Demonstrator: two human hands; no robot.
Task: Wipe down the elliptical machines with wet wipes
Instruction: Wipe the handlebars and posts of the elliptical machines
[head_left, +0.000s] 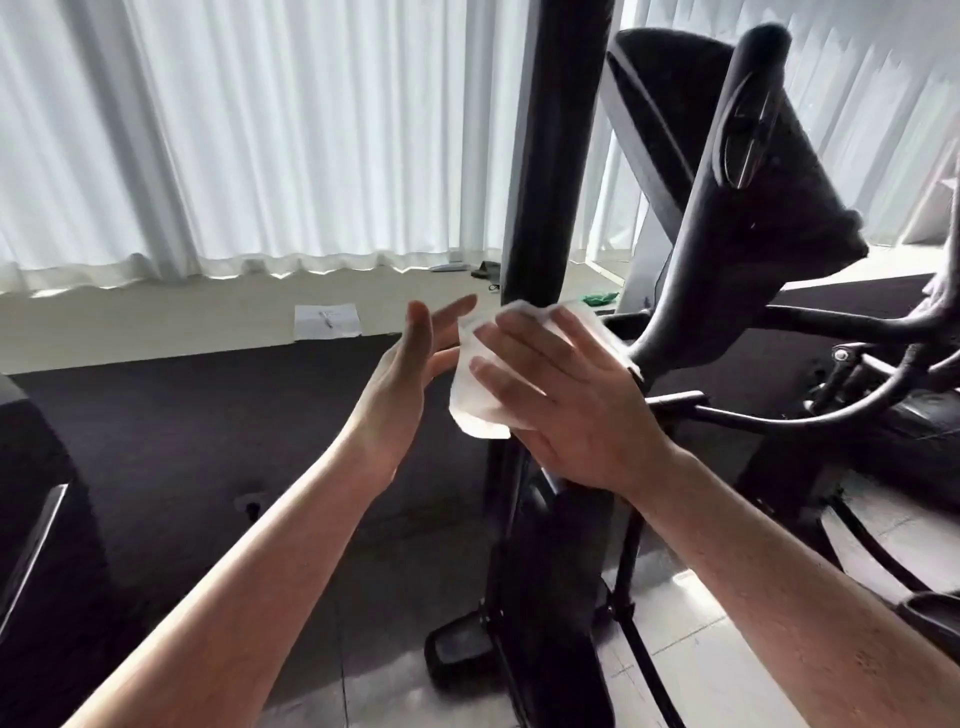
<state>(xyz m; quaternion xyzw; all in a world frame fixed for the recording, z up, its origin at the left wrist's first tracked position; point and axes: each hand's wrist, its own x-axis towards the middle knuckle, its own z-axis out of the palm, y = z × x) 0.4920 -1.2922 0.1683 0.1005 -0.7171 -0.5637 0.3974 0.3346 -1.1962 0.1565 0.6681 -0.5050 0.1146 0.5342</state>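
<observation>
Right hand lies flat, fingers straight and spread, pressing a white wet wipe against the black upright post of the elliptical machine. Wipe is crumpled, its lower edge hanging below the fingers. Left hand is open, palm turned toward the wipe, fingertips close beside its left edge; contact unclear. Console housing and a curved handlebar sit right of the post. Dark floor mat below; pale floor strip beyond carries a sheet of paper with a pen on it. White curtains hang behind, backlit. A small green object lies near the post's base line, identity unclear.
</observation>
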